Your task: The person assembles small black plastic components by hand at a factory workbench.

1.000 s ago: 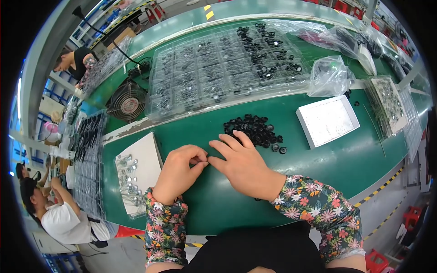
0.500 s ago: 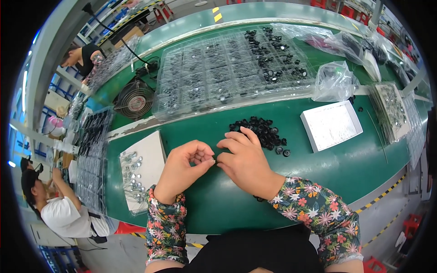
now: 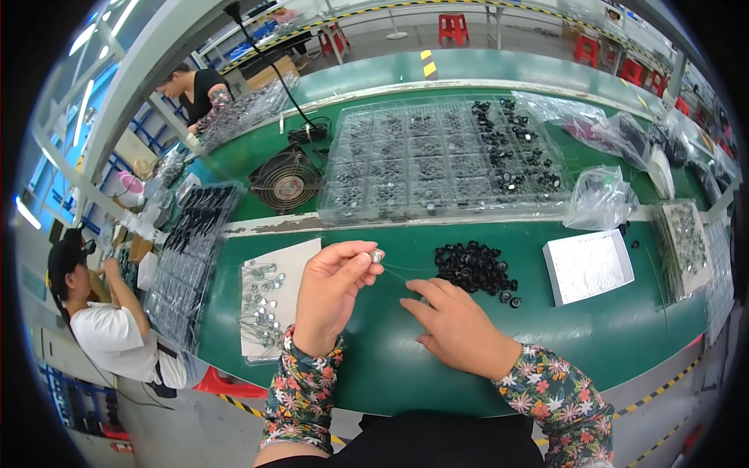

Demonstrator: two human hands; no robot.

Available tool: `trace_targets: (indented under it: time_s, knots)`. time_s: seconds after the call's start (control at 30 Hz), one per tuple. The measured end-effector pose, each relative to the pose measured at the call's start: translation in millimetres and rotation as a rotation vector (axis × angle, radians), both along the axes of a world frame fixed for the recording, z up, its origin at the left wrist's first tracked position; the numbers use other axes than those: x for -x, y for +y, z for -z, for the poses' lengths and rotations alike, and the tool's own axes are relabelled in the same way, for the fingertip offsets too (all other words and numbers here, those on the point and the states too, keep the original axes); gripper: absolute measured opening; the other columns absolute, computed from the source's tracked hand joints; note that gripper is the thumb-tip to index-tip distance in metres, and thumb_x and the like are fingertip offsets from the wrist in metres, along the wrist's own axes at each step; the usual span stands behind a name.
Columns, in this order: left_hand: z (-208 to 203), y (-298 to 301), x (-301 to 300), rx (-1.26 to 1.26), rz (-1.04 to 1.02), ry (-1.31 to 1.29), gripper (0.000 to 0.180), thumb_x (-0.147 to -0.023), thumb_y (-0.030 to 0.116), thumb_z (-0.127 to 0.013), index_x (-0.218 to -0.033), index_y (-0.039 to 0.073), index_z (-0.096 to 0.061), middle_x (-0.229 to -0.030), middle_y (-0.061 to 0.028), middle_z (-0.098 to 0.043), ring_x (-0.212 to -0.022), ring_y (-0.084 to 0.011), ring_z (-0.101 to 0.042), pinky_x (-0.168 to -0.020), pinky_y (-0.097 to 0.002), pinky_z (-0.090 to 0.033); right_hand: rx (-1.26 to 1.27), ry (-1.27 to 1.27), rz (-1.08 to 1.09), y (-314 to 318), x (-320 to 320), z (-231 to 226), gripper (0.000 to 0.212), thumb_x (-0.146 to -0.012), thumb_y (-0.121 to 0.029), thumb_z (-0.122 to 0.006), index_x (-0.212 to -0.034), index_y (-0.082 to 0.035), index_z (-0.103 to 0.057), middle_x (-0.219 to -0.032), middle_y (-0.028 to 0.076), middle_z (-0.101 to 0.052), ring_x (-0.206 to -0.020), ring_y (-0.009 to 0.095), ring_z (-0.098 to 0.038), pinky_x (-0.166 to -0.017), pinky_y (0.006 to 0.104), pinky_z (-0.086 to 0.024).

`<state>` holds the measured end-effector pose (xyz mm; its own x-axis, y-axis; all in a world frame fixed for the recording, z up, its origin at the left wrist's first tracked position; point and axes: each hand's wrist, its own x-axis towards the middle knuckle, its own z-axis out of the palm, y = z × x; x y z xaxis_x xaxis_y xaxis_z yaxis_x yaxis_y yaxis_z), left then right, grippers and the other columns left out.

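Observation:
Between the thumb and fingertips of my left hand (image 3: pixel 335 292) is pinched a small silvery round part (image 3: pixel 377 256) with thin wire leads. The leads trail off to the right, toward the fingertips of my right hand (image 3: pixel 466 321). My right hand is open over the green table (image 3: pixel 390 359), its fingers apart; whether a wire touches them is hard to tell. Just beyond it lies a heap of small black round caps (image 3: pixel 472 267). Left of my left hand, similar silvery parts with wires (image 3: pixel 265 304) lie on a pale board (image 3: pixel 300 253).
A shallow white box (image 3: pixel 589 269) stands at right, beside a board of parts in plastic (image 3: pixel 684 242). At the back are a compartmented clear tray (image 3: pixel 406 156), a fan (image 3: pixel 289 183) and a plastic bag (image 3: pixel 599 199). Two co-workers (image 3: pixel 113 335) sit or stand at left.
My view has tilted up and left. My hands have moved apart; the silvery part now shows in my left hand, its leads stretching right, and my right fingers have spread.

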<state>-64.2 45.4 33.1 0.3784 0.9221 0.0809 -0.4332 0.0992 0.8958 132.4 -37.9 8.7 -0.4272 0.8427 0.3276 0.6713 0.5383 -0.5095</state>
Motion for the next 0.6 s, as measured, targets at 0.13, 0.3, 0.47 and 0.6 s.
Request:
trace_targets:
  time_s: [0.13, 0.3, 0.47, 0.6]
  knots:
    - [2, -4, -4, -0.047, -0.027, 0.009, 0.02, -0.091, 0.003, -0.059, -0.11, -0.003, -0.062, -0.1, -0.0118, -0.068, -0.086, -0.0154, -0.065, -0.073, -0.0251, -0.051, 0.075, 0.083, -0.098, 0, 7, 11, 0.052, -0.067, 0.003, -0.064, -0.118, 0.001, -0.056, -0.131, 0.019, -0.047, -0.121, 0.036, -0.047, -0.099, 0.0435, -0.044]
    - [4, -7, -33, -0.18, -0.087, 0.169, 0.018, -0.091, 0.004, -0.06, -0.108, 0.0, -0.064, -0.101, -0.0105, -0.068, -0.088, -0.0147, -0.064, -0.077, -0.0265, -0.051, -0.006, 0.074, -0.128, 1, -1, 0, 0.051, -0.064, 0.011, -0.052, -0.114, 0.002, -0.059, -0.132, 0.021, -0.048, -0.126, 0.039, -0.044, -0.105, 0.044, -0.039]
    - [-9, -31, -51, -0.614, -0.173, 0.402, 0.011, -0.087, 0.001, -0.062, -0.096, 0.001, -0.068, -0.093, -0.0078, -0.068, -0.083, -0.0144, -0.063, -0.074, -0.0264, -0.051, 0.501, 0.398, -0.401, -29, -46, -68, 0.027, -0.069, 0.002, -0.062, -0.095, -0.002, -0.068, -0.102, 0.016, -0.064, -0.097, 0.029, -0.062, -0.082, 0.0345, -0.05]
    - [0, -43, -66, -0.823, -0.054, 0.356, 0.016, -0.086, -0.001, -0.061, -0.1, 0.002, -0.066, -0.097, -0.0107, -0.065, -0.086, -0.0239, -0.064, -0.074, -0.0324, -0.052, 0.273, 0.646, -0.088, -43, -84, -67, 0.013, -0.07, -0.013, -0.068, -0.063, -0.003, -0.066, -0.062, 0.008, -0.063, -0.055, 0.021, -0.059, -0.05, 0.0268, -0.044]
